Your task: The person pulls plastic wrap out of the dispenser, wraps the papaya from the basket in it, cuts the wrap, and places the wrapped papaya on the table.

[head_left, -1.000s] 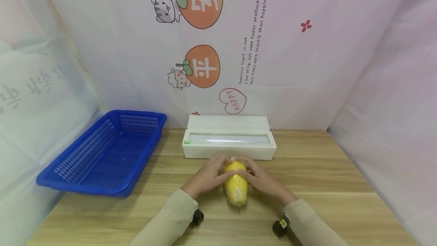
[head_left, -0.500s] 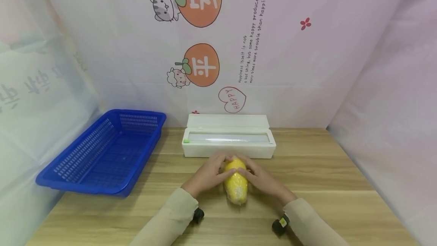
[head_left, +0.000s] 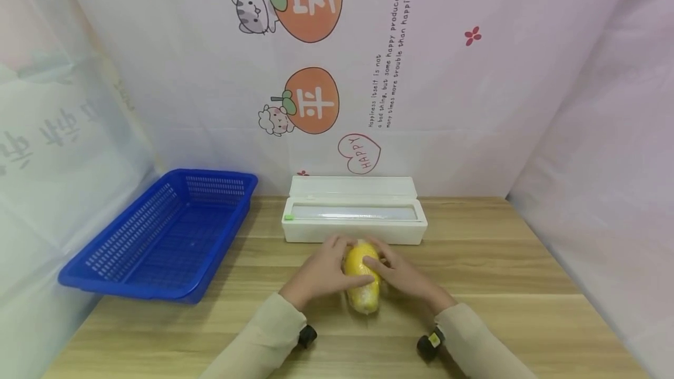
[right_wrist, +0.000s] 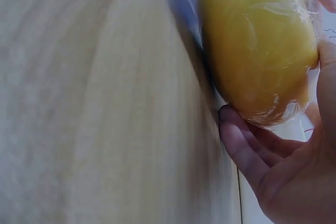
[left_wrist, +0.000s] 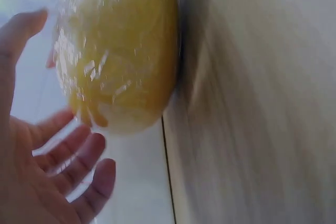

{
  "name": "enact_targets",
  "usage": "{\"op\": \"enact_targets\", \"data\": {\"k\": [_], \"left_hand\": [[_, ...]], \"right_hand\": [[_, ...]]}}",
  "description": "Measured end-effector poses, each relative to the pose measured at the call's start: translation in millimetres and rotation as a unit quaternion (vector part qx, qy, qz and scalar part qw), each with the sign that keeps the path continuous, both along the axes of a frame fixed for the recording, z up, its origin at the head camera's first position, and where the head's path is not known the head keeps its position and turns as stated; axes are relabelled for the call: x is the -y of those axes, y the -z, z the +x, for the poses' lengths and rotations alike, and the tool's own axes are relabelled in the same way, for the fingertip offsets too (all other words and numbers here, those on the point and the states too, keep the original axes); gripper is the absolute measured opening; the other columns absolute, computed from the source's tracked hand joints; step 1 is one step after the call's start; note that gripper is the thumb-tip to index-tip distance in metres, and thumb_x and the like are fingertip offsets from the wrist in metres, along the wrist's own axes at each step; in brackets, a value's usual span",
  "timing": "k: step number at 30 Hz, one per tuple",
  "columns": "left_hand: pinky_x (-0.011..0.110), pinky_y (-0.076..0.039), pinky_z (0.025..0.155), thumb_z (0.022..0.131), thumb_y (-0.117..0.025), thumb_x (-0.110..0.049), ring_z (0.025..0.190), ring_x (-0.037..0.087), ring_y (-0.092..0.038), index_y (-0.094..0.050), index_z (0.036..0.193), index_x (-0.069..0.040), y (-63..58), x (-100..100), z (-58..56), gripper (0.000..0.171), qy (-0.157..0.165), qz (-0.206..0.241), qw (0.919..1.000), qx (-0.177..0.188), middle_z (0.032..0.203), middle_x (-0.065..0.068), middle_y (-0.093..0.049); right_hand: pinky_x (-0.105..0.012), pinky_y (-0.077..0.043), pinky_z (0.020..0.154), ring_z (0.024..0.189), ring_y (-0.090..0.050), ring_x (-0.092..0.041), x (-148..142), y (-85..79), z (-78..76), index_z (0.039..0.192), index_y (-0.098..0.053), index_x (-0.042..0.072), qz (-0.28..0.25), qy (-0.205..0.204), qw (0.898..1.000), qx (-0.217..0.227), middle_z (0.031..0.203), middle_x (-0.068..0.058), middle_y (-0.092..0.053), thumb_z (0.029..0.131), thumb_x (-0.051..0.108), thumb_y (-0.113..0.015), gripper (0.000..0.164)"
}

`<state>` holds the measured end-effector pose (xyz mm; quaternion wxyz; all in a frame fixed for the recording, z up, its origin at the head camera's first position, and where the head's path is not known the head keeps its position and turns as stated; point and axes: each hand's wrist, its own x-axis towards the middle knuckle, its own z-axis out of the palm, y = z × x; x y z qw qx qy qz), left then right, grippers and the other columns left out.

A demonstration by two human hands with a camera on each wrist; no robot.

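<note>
A yellow, oval fruit (head_left: 357, 263) in shiny cling film lies lengthwise on the table between both hands. My right hand (head_left: 404, 275) holds its far right part, thumb laid over the top; in the right wrist view the curled fingers (right_wrist: 244, 153) reach under one end of the fruit (right_wrist: 257, 45). My left hand (head_left: 322, 272) is around its left side with the thumb crossing above it. From the left wrist, that thumb stands apart from the wrapped fruit (left_wrist: 121, 51), and the loosely bent fingers (left_wrist: 102, 177) are at and below its end.
Just beyond the hands, a long white cling film box (head_left: 354, 234) stands with its lid raised and a green slider at its left end. A blue plastic basket (head_left: 210, 262) sits at the left. Printed cloth (head_left: 447, 104) encloses the back and sides of the wooden table (head_left: 500, 262).
My left thumb has come off the middle of the fruit and moved nearer to me over it. My right hand keeps its hold, and the fruit has shifted only slightly.
</note>
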<state>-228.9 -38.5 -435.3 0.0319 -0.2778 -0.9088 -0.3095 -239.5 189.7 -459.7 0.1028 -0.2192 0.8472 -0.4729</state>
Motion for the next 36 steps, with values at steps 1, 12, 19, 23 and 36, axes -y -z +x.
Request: {"op": "enact_targets", "data": {"k": [1,12,19,23,36], "left_hand": [[0.037,-0.053,0.087,0.078,-0.064,-0.078,0.107,0.016,-0.055,-0.050,0.142,-0.016,-0.5,-2,1.3,0.091,-0.003,-0.007,0.9999,-0.007,0.133,0.002,-0.049],[0.033,-0.053,0.087,0.080,-0.073,-0.066,0.106,0.015,-0.054,-0.053,0.144,-0.017,0.4,-5,3.8,0.083,0.001,-0.008,0.9998,-0.018,0.130,0.001,-0.050],[0.035,-0.052,0.090,0.082,-0.074,-0.059,0.109,0.015,-0.054,-0.052,0.144,-0.014,0.3,1,2.7,0.080,0.009,0.022,0.9995,0.022,0.132,0.002,-0.049],[0.034,-0.052,0.088,0.082,-0.075,-0.057,0.108,0.015,-0.054,-0.049,0.146,-0.016,0.4,6,1.7,0.080,0.006,0.033,0.9980,0.054,0.132,0.002,-0.048],[0.032,-0.052,0.088,0.093,-0.062,-0.057,0.112,0.019,-0.058,-0.045,0.148,-0.010,5.2,12,-0.1,0.074,-0.003,0.080,0.9902,0.115,0.133,0.006,-0.046]], "right_hand": [[-0.053,-0.048,0.094,0.119,-0.055,-0.030,0,-0.7,0.2,0.160,-0.022,0.025,0.002,0.001,1.000,0.000,0.136,-0.010,-0.053,0.104,0.046,-0.051,0.067],[-0.045,-0.053,0.092,0.110,-0.060,-0.030,-4,-4.7,2.6,0.162,-0.011,0.016,-0.041,-0.018,0.996,0.073,0.142,-0.023,-0.044,0.108,0.048,-0.037,0.068],[-0.045,-0.053,0.085,0.100,-0.062,-0.032,-13,-5.9,0.4,0.147,-0.043,0.004,-0.033,-0.032,0.996,0.077,0.119,-0.019,-0.060,0.111,0.040,-0.026,0.053],[-0.044,-0.052,0.085,0.101,-0.059,-0.032,-18,-6.4,1.0,0.139,-0.054,0.000,0.008,-0.046,0.998,0.041,0.112,-0.012,-0.065,0.108,0.016,-0.038,0.038],[-0.040,-0.051,0.088,0.098,-0.058,-0.021,-12,1.2,4.2,0.125,-0.061,0.007,0.050,-0.104,0.993,-0.030,0.109,0.001,-0.064,0.093,0.006,-0.062,0.032]]}}
